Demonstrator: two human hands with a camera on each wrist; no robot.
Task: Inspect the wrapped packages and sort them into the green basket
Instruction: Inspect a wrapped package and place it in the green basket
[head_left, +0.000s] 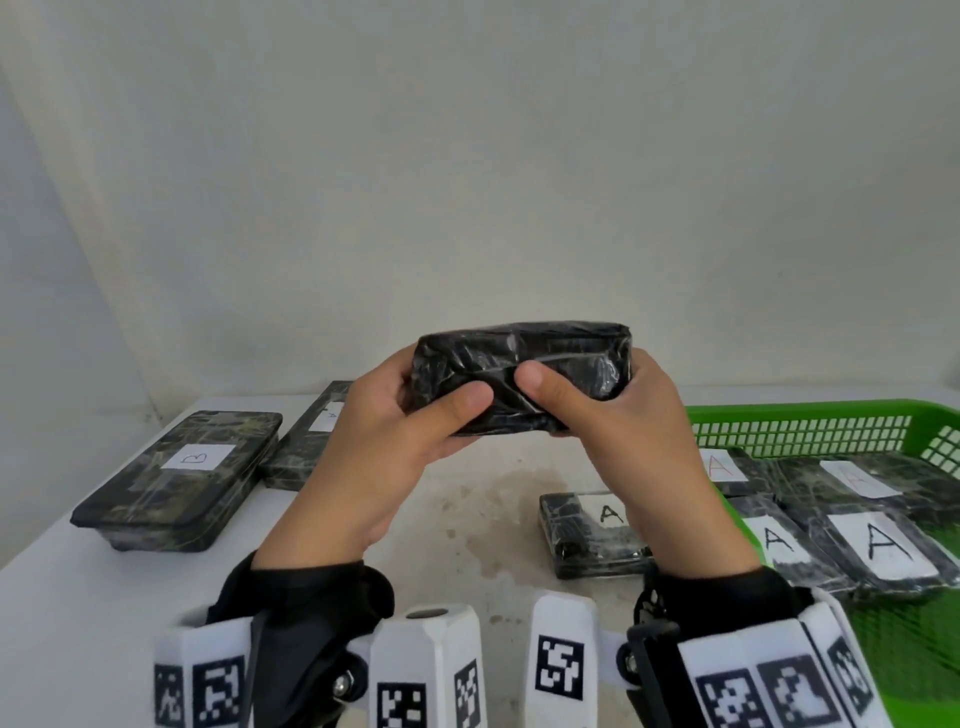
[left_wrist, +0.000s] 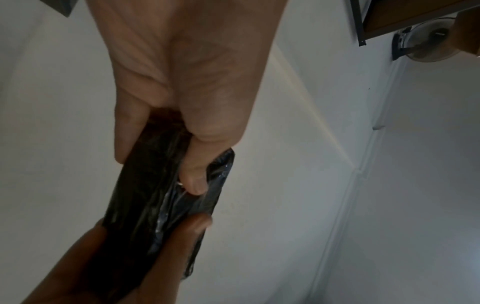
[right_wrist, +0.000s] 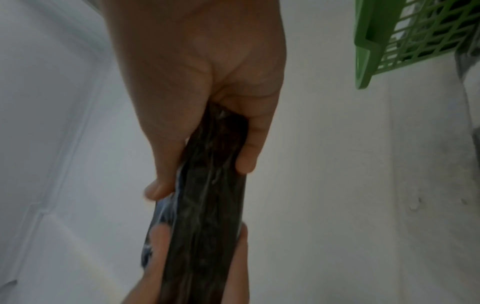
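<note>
- Left hand (head_left: 384, 436) and right hand (head_left: 623, 421) both gripped one black wrapped package (head_left: 524, 374), one hand on each end, thumbs on the near face, fingers curled behind.
- Package was held up off the white counter (head_left: 93, 613), level, long side left to right; no label visible on it.
- Green basket (head_left: 810, 423) sat at the right, holding several wrapped packages marked "A" (head_left: 889, 543).
- One more "A" package (head_left: 597, 535) lay on the counter just left of the basket.
- Far left: a package marked "B" (head_left: 182, 483), with another labelled package (head_left: 306, 441) beside it.
</note>
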